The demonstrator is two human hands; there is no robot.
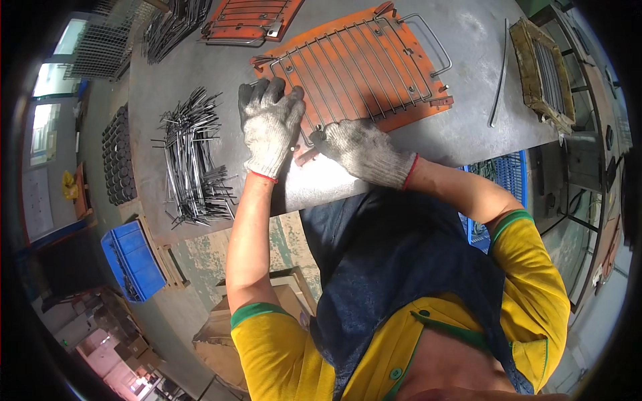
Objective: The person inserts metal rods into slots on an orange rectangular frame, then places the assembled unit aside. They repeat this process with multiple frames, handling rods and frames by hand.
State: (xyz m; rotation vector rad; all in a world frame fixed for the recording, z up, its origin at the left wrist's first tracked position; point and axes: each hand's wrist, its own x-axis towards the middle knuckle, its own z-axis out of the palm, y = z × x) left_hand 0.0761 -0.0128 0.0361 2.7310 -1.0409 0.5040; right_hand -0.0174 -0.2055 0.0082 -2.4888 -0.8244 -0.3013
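Note:
A steel wire rack with parallel rods lies on an orange-red flat jig on the metal table. A looped wire handle sticks out at its far right end. My left hand, in a grey-white knit glove with dark fingertips, rests palm down at the jig's left edge, its fingers stretched out. At the jig's near left corner is my right hand, gloved alike, fingers closed together against the rack's corner. Whatever sits between those fingertips is hidden.
Left of my hands lies a pile of loose metal rods. Another orange jig and more bent rods are at the back. On the right stand a long rod and a worn tray. A blue bin sits below left.

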